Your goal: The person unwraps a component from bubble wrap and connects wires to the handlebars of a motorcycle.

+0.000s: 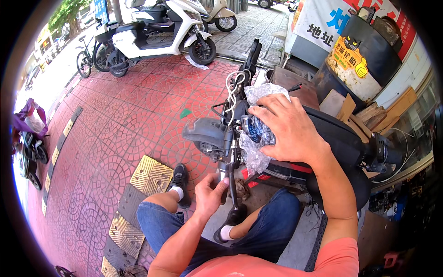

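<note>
An electric bike stands in front of me with its handlebar [228, 137] running away from me. My left hand [210, 196] is closed round the near end of that bar, thumb on top, beside a dark brake lever [233, 177]. Crumpled clear bubble wrap [254, 154] covers the dark display unit [253, 128] at the middle of the bar. From the right, my right hand [288, 124] grips the wrap with curved fingers; its palm side is hidden. A looped white cable [234, 85] hangs over the bar. Left of it is the front wheel's black mudguard [205, 132].
Yellow and black ramp blocks [151, 175] lie left of my legs. A white scooter [161, 34] is parked at the back on red paving. Behind the bike's black seat [330, 134] are wooden boards [369, 115] and a dark drum [364, 57].
</note>
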### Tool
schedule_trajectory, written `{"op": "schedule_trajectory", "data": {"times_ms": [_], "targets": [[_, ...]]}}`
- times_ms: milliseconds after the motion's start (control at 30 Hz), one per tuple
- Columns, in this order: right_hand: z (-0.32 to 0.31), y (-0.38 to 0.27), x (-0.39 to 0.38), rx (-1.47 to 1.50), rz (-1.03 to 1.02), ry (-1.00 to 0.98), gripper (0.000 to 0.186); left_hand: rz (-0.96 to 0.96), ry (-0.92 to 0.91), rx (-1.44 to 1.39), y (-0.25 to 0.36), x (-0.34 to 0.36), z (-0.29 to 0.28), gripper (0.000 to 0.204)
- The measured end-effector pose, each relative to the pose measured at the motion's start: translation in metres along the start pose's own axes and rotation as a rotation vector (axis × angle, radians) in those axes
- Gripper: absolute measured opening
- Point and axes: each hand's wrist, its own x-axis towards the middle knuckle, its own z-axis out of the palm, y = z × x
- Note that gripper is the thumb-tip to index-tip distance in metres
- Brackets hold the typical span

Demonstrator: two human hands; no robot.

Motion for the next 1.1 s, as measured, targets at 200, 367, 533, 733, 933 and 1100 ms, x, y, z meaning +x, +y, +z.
{"op": "schedule_trajectory", "data": {"times_ms": [200,367,533,733,933,1100], "targets": [[-0.001,0.000,-0.002,0.005,-0.005,-0.006,0.077,-0.127,-0.206,-0.231,-0.001,0.006,-0.013,0.032],[-0.003,0.000,0.000,0.003,-0.033,-0.031,0.081,0.307,0.145,0.167,0.005,0.000,0.004,0.032],[-0.008,0.006,-0.002,-0.013,-0.057,-0.075,0.085,1.019,0.166,0.542,0.072,-0.004,0.017,0.042],[-0.019,0.008,0.001,0.057,-0.049,-0.154,0.084,0.896,0.056,0.685,0.100,0.001,0.055,0.072],[-0.022,0.010,0.001,0.119,-0.055,-0.173,0.084,0.889,-0.052,0.606,0.102,0.003,0.053,0.073],[-0.023,0.009,0.002,0.135,-0.051,-0.173,0.081,0.897,-0.099,0.540,0.096,0.005,0.050,0.066]]}}
